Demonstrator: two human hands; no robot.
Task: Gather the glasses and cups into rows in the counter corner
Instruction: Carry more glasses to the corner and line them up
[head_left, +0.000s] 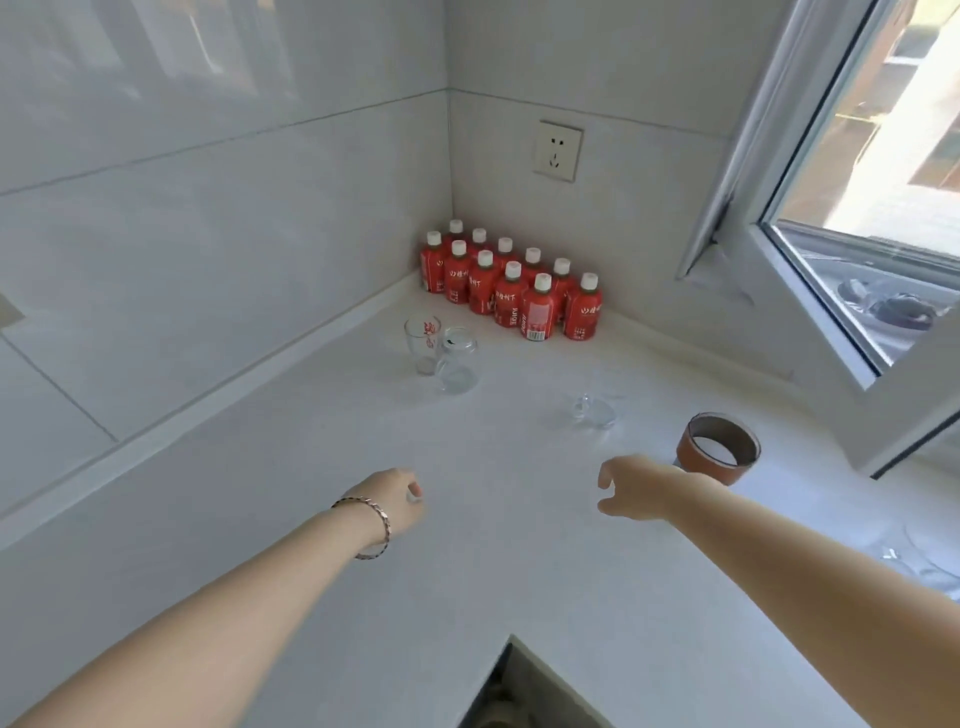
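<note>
A tall clear glass with red print (422, 343) stands on the white counter (311, 519), touching a squat clear glass (456, 364) on its right. Further right stands another clear glass (595, 405), faint against the counter. A red-brown cup (719, 447) stands near the window. My right hand (639, 491) hovers just left of that cup, fingers apart and holding nothing. My left hand (395, 499), with a bracelet on the wrist, is low over the counter with its fingers curled down. Something pale shows at the fingertips; I cannot tell what it is.
Several red juice bottles (509, 286) with white caps fill the counter corner in two rows. A wall socket (558, 150) is above them. An open window frame (810, 291) juts in at the right. More clear glassware (924, 551) shows at the right edge. The counter's inner edge (519, 649) is at the bottom.
</note>
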